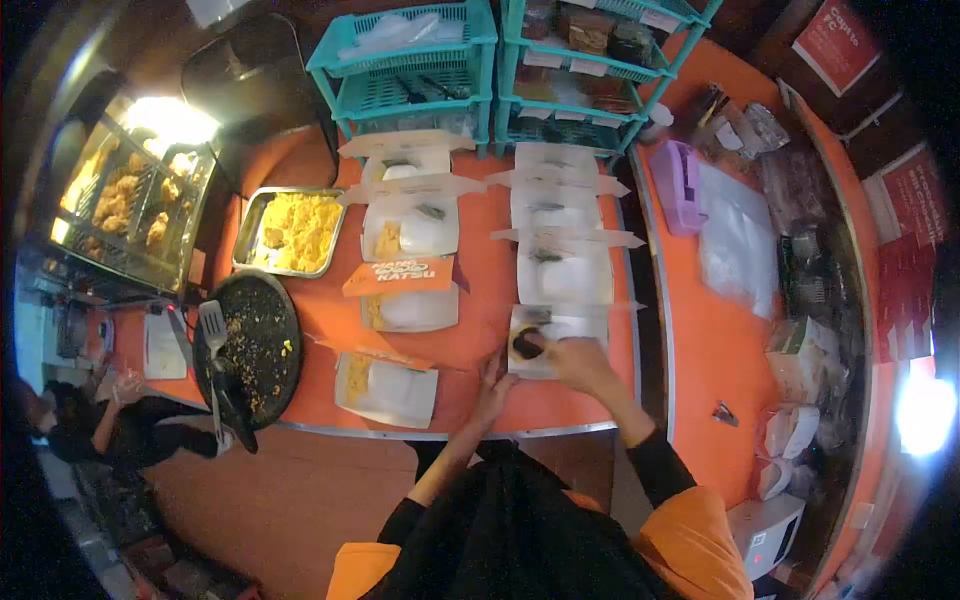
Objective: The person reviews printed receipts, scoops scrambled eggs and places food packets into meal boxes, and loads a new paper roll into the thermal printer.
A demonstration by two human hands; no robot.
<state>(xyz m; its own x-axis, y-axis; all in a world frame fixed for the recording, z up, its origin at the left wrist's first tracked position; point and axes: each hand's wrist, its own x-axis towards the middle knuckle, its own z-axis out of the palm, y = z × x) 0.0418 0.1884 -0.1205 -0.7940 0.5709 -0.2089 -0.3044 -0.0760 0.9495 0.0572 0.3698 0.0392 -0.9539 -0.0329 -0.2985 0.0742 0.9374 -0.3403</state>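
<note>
Counter: bare lane between left box column and right box column; pinched toward back edge by spread flaps, front mouth partly blocked by left hand. Along back edge: teal racks, barrier. Left edge: metal tray. Front-left corner: black pan, handle jutting past front edge.

Takeaway kitchen; meal boxes in rows. Lit display case (fried pieces inside); tray of yellow food.
</note>
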